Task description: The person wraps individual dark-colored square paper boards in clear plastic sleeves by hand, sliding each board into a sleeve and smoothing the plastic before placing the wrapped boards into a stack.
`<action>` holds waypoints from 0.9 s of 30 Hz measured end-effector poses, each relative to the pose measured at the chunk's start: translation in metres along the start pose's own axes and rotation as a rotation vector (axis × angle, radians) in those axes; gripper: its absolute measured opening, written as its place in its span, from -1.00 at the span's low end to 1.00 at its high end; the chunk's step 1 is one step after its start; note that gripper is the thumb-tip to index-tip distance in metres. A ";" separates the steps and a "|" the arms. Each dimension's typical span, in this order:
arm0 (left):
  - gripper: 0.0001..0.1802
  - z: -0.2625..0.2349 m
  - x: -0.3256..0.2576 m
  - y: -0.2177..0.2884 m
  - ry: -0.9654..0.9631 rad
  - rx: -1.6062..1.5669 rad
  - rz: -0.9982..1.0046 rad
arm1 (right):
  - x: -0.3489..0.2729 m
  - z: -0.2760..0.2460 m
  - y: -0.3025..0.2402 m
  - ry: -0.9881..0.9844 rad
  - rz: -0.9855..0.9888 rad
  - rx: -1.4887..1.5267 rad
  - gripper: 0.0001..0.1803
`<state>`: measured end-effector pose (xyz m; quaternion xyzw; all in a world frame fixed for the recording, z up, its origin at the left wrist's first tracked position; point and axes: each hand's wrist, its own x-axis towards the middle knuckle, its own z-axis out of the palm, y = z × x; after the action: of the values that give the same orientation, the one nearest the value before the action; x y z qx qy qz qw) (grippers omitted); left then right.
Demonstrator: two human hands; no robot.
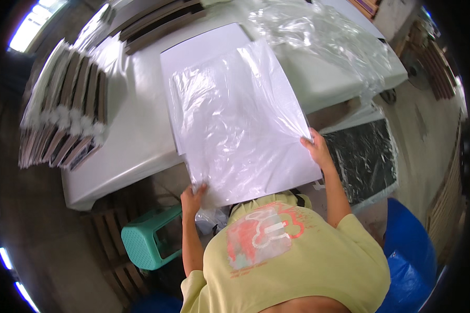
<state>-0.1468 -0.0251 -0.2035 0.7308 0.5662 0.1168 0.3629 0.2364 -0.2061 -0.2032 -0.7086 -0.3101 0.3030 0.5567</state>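
A large white panel [240, 120], partly sleeved in a clear plastic bag [209, 94], slants from the table toward my body. My left hand [193, 197] is closed on the bag and panel at the near left corner. Higher up, on the right edge, my right hand [316, 148] grips the bag, and the film gathers in creases under its fingers. The panel's far end shows bare beyond the bag. Its underside is hidden.
The panel rests partly on a white-covered table [136, 99]. Stacked wrapped panels [65, 109] stand at the left, and crumpled clear film [318, 36] lies at the far right. Nearby are a green stool [143, 245], a dark wrapped panel [363, 156] and a blue container [410, 255].
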 end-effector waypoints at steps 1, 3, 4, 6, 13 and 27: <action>-0.53 0.005 -0.004 -0.007 -0.089 0.014 0.010 | -0.012 -0.008 0.001 0.057 -0.008 -0.043 -0.64; -0.60 0.020 -0.014 -0.023 -0.138 -0.061 0.054 | -0.048 -0.043 0.017 0.217 -0.004 0.088 -0.63; -0.63 0.027 -0.024 -0.033 -0.094 -0.151 0.073 | -0.070 -0.066 0.026 0.295 -0.006 0.153 -0.62; -0.68 0.023 -0.040 -0.037 -0.118 -0.079 -0.075 | -0.121 -0.113 0.043 0.551 0.108 0.286 -0.57; -0.76 0.018 -0.020 0.032 -0.189 0.019 0.157 | -0.246 -0.169 0.177 1.262 0.184 0.446 -0.59; -0.72 -0.029 0.007 0.166 -0.251 -0.740 0.254 | -0.161 -0.169 0.190 1.280 0.759 -0.666 -0.51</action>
<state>-0.0385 -0.0228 -0.0744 0.6236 0.3425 0.2663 0.6503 0.2862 -0.4685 -0.3420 -0.9296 0.2556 -0.1005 0.2456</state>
